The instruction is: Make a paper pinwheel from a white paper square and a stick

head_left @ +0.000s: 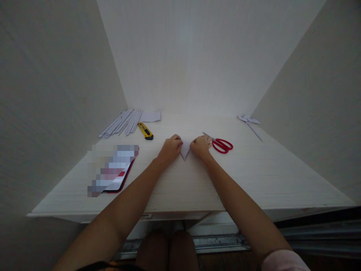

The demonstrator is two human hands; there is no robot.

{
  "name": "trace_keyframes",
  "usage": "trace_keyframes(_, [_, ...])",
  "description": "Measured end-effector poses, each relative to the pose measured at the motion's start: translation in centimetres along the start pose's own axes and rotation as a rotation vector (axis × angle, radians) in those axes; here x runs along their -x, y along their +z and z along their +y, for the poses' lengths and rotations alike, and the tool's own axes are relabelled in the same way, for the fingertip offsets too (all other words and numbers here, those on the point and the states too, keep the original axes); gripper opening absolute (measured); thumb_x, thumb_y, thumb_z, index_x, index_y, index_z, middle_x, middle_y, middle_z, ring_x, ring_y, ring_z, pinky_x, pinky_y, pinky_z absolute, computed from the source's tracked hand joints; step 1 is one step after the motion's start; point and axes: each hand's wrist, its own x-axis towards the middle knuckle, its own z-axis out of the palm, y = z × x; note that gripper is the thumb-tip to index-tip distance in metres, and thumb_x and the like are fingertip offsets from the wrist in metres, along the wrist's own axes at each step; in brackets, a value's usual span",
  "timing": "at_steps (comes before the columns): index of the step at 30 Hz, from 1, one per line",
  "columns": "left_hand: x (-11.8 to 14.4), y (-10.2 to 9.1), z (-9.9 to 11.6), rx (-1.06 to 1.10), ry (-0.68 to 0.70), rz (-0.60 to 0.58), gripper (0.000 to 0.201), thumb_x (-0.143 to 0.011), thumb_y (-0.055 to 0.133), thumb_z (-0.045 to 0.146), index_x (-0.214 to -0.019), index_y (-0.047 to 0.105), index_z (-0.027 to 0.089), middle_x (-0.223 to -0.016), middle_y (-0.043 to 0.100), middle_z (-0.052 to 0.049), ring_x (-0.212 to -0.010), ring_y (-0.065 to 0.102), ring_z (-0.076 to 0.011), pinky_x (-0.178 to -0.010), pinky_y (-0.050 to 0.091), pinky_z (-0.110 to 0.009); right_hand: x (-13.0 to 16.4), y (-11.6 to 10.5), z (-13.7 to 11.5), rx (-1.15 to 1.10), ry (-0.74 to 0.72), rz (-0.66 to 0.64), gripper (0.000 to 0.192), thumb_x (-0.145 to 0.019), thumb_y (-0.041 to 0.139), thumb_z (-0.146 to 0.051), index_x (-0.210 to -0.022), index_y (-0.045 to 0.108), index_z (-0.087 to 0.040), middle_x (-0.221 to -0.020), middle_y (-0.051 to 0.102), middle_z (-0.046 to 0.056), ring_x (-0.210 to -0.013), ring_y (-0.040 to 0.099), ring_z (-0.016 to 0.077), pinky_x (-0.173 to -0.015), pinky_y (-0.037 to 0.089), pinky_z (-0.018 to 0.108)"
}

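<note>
Between my two hands is a small folded piece of white paper [185, 149], its pointed corner facing me. My left hand [172, 146] pinches its left side, fingers closed. On the right side, my right hand [200, 147] grips the paper with curled fingers. Red-handled scissors [222, 145] lie just beyond my right hand, their blades pointing back toward the left. A yellow utility knife [145, 131] rests on the table to the left of my left hand.
Several rolled white paper sticks [124, 122] lie at the back left beside a flat white paper [151, 116]. A phone [120, 180], partly blurred, lies at the left. A paper pinwheel [249, 120] on a stick sits at the back right. Walls enclose the white table [254, 180].
</note>
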Motion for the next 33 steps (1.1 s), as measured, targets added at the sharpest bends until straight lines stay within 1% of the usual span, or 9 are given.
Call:
trace_keyframes(2, [0.0, -0.1, 0.1, 0.025, 0.026, -0.037, 0.02, -0.077, 0.042, 0.013, -0.081, 0.061, 0.014, -0.088, 0.058, -0.006, -0.083, 0.054, -0.0149, -0.079, 0.044, -0.029, 0.1, 0.0, 0.1, 0.006, -0.021, 0.001, 0.032, -0.067, 0.043, -0.016, -0.089, 0.063, -0.007, -0.11, 0.046, 0.019, -0.108, 0.032, 0.034, -0.084, 0.03, 0.046])
trace_keyframes(4, [0.2, -0.1, 0.3, 0.028, 0.024, -0.05, 0.019, -0.078, 0.042, 0.015, -0.084, 0.06, 0.014, -0.089, 0.059, -0.007, -0.084, 0.054, -0.0149, -0.08, 0.044, -0.029, 0.1, 0.0, 0.2, 0.013, -0.039, 0.01, 0.031, -0.068, 0.042, -0.017, -0.089, 0.063, -0.007, -0.109, 0.046, 0.019, -0.107, 0.032, 0.0338, -0.084, 0.03, 0.046])
trace_keyframes(9, [0.6, -0.2, 0.7, -0.049, 0.041, -0.111, 0.028, -0.083, 0.038, 0.024, -0.103, 0.053, 0.013, -0.108, 0.056, -0.009, -0.099, 0.051, -0.0152, -0.088, 0.04, -0.029, 0.2, 0.0, 0.4, 0.048, -0.075, 0.036, 0.032, -0.07, 0.041, -0.018, -0.09, 0.062, -0.006, -0.11, 0.045, 0.02, -0.105, 0.032, 0.0339, -0.083, 0.03, 0.046])
trace_keyframes(13, [1.0, -0.3, 0.9, -0.177, 0.02, -0.208, 0.039, -0.086, 0.03, 0.033, -0.118, 0.043, 0.015, -0.128, 0.043, -0.008, -0.117, 0.038, -0.0171, -0.098, 0.028, -0.037, 0.1, 0.1, 0.5, 0.067, -0.091, 0.044, 0.033, -0.071, 0.04, -0.018, -0.092, 0.062, -0.006, -0.111, 0.045, 0.02, -0.106, 0.032, 0.0335, -0.083, 0.029, 0.047])
trace_keyframes(16, [1.1, -0.3, 1.1, -0.234, 0.002, -0.273, 0.048, -0.087, 0.024, 0.041, -0.126, 0.035, 0.017, -0.135, 0.034, -0.006, -0.124, 0.029, -0.0173, -0.103, 0.018, -0.043, 0.1, 0.1, 0.5, 0.071, -0.097, 0.037, 0.033, -0.072, 0.039, -0.019, -0.093, 0.061, -0.007, -0.111, 0.045, 0.02, -0.106, 0.032, 0.0331, -0.084, 0.029, 0.046])
trace_keyframes(20, [1.2, -0.5, 1.4, -0.254, 0.005, -0.329, 0.055, -0.085, 0.02, 0.048, -0.129, 0.029, 0.017, -0.138, 0.028, -0.007, -0.127, 0.024, -0.0181, -0.104, 0.009, -0.047, 0.2, 0.0, 0.5, 0.073, -0.099, 0.031, 0.033, -0.072, 0.04, -0.019, -0.093, 0.06, -0.006, -0.112, 0.044, 0.02, -0.106, 0.032, 0.0329, -0.084, 0.028, 0.047])
trace_keyframes(26, [1.0, -0.6, 1.7, -0.234, -0.03, -0.373, 0.069, -0.078, 0.024, 0.061, -0.131, 0.026, 0.018, -0.139, 0.023, -0.009, -0.127, 0.021, -0.0226, -0.102, 0.0, -0.05, 0.3, -0.1, 0.4, 0.07, -0.104, 0.025, 0.032, -0.073, 0.038, -0.018, -0.093, 0.061, -0.007, -0.111, 0.045, 0.02, -0.106, 0.033, 0.0323, -0.084, 0.027, 0.047])
trace_keyframes(30, [1.1, -0.5, 1.8, -0.248, -0.042, -0.372, 0.079, -0.071, 0.029, 0.068, -0.132, 0.024, 0.017, -0.14, 0.02, -0.011, -0.128, 0.019, -0.0264, -0.1, -0.005, -0.052, 0.4, -0.1, 0.4, 0.066, -0.104, 0.04, 0.032, -0.073, 0.038, -0.018, -0.093, 0.061, -0.007, -0.111, 0.045, 0.02, -0.106, 0.034, 0.0326, -0.084, 0.028, 0.047])
trace_keyframes(33, [1.2, -0.5, 1.9, -0.249, -0.011, -0.359, 0.084, -0.069, 0.033, 0.068, -0.133, 0.022, 0.015, -0.139, 0.02, -0.014, -0.128, 0.019, -0.0275, -0.1, -0.007, -0.053, 0.3, -0.1, 0.5, 0.064, -0.11, 0.04, 0.032, -0.073, 0.039, -0.019, -0.093, 0.061, -0.007, -0.111, 0.045, 0.021, -0.106, 0.033, 0.0328, -0.083, 0.028, 0.047])
